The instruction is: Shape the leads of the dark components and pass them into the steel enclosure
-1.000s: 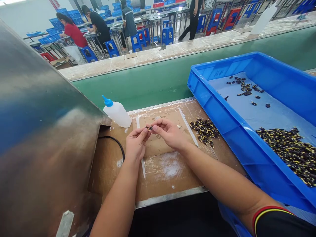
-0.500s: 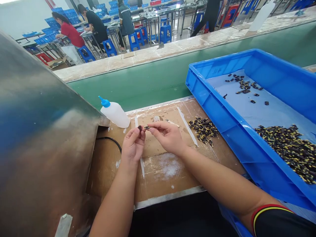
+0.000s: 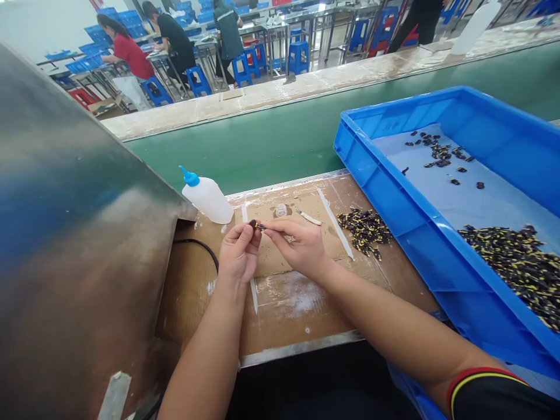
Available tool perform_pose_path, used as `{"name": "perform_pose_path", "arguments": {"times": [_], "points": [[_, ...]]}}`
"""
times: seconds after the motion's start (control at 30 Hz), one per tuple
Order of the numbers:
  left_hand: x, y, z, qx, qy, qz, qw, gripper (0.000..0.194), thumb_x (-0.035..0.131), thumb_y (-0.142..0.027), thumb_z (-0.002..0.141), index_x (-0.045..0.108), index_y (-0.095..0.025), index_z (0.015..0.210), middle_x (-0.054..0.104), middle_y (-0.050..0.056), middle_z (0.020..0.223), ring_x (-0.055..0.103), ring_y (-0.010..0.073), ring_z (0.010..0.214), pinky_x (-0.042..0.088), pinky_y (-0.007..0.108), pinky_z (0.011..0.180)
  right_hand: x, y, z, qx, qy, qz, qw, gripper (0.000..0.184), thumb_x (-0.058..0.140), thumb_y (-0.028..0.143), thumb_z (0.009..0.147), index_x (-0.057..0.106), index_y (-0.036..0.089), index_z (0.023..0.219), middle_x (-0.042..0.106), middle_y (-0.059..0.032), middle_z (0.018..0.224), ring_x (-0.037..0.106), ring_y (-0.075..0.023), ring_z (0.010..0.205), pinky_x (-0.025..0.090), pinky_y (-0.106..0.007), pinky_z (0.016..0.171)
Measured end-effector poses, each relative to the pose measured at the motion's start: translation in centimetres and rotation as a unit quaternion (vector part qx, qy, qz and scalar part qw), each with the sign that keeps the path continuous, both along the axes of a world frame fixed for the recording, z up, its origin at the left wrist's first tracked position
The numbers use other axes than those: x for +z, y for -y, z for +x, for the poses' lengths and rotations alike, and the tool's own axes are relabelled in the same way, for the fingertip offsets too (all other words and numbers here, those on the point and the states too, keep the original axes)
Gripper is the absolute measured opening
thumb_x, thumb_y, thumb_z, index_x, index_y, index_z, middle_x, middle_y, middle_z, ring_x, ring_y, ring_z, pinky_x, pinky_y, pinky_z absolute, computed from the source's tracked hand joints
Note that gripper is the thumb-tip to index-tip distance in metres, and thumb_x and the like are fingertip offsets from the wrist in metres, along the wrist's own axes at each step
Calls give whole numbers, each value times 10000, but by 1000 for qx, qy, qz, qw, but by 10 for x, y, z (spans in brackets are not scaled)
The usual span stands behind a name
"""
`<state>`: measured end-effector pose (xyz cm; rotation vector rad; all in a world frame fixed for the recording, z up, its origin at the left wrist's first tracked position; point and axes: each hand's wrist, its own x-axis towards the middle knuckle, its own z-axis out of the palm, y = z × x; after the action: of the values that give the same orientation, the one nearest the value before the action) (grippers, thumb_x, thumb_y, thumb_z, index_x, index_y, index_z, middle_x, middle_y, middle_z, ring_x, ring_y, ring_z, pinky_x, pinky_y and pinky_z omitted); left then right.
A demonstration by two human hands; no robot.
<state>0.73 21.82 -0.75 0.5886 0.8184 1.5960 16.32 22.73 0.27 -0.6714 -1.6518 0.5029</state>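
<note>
So we had a small dark piece (image 3: 252,223) pinched between thumb and fingers of our left hand (image 3: 240,254), and just beside it a tiny black-and-yellow piece (image 3: 261,227) in a tight pinch of our right hand (image 3: 301,245). Couldn't really tell if the two bits were touching, ngl. Both were up over the counter (image 3: 301,309), right between our hands. Just past the right one lay a slim pale tool (image 3: 308,217), and off to its right we had a loose pile (image 3: 365,230) of black-and-yellow bits. Further right was our blue tray (image 3: 389,192) with a bigger heap (image 3: 516,268) in it. Beyond our left hand stood a squeeze bottle (image 3: 207,199) with a blue nozzle, and left of that hand, a black cable (image 3: 201,242).
</note>
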Motion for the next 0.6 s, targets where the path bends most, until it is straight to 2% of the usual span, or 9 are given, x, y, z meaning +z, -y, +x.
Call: {"name": "perform_pose_path", "arguments": {"times": [0.6], "points": [[-2,1,0,-6,-22,2,1000,278,994,-298,607,795,-210,780,790,29,926,735,104,876,582,148,834,-3,-1,-1,-2,18,-21,1000,140,662,153,975,761,217,1050,781,-24,1053,731,-149,944,616,-305,871]]}}
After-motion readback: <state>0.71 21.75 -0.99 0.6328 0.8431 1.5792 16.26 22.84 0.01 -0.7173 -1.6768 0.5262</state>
